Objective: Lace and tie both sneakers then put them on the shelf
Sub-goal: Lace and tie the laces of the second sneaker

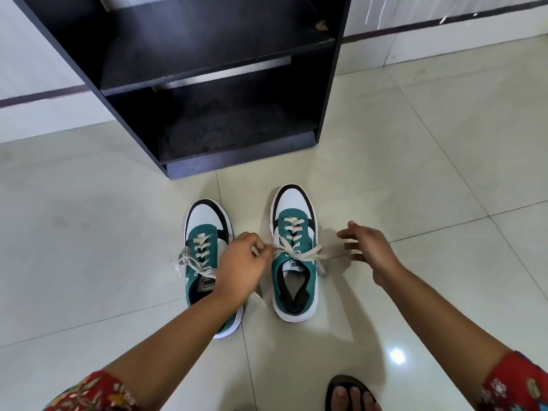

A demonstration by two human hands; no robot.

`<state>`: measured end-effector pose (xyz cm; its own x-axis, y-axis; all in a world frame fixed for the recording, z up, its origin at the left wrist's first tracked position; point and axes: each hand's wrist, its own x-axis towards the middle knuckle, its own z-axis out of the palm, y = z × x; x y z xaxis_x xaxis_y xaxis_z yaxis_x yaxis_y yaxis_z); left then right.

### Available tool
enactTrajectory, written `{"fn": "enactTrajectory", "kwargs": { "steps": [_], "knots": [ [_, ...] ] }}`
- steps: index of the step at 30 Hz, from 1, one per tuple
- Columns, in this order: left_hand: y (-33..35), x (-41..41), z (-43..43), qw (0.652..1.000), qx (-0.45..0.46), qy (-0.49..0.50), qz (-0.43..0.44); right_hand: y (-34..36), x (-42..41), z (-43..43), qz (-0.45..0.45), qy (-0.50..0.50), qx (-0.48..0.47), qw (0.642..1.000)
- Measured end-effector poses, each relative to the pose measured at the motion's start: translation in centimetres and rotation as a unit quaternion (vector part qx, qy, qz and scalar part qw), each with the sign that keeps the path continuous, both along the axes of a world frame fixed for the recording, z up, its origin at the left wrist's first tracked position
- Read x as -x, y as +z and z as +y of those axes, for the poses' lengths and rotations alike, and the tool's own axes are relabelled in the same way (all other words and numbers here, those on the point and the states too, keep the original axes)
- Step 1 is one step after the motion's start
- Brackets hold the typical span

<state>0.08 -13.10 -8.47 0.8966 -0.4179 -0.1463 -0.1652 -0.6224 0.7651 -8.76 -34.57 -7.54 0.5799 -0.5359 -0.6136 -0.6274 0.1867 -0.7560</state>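
Note:
Two teal, white and black sneakers stand side by side on the floor, toes pointing at the shelf. The left sneaker (207,232) is laced, with a loose bow at its top. The right sneaker (293,221) is laced too, and its cream lace (299,253) stretches out to both sides. My left hand (240,268) pinches the left end of that lace, between the two shoes. My right hand (367,247) holds the right end of the lace, pulled taut to the right, with its other fingers spread.
A dark open shelf unit (237,161) stands on the tiled floor just beyond the sneakers, its lower compartments bare. My foot in a dark sandal (350,393) is at the bottom edge. Pale tiles (444,173) stretch to the right.

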Motion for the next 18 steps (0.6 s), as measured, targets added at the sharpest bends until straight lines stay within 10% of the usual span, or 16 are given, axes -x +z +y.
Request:
{"fn": "enactTrajectory", "kwargs": {
  "steps": [7, 12, 18],
  "knots": [
    [2.7, -1.1, 0.4, 0.993, 0.074, 0.083, 0.03, 0.7, 1.3, 2.0, -0.048, 0.033, 0.127, 0.99],
    [4.2, 0.2, 3.1, 0.998, 0.0, 0.013, -0.067, 3.2, 3.7, 6.6, -0.009, 0.291, 0.337, 0.895],
    [3.0, 5.4, 8.0, 0.981, -0.138, 0.067, -0.122, 3.5, 5.8, 9.5, 0.074, 0.431, 0.37, 0.82]
  ]
}}
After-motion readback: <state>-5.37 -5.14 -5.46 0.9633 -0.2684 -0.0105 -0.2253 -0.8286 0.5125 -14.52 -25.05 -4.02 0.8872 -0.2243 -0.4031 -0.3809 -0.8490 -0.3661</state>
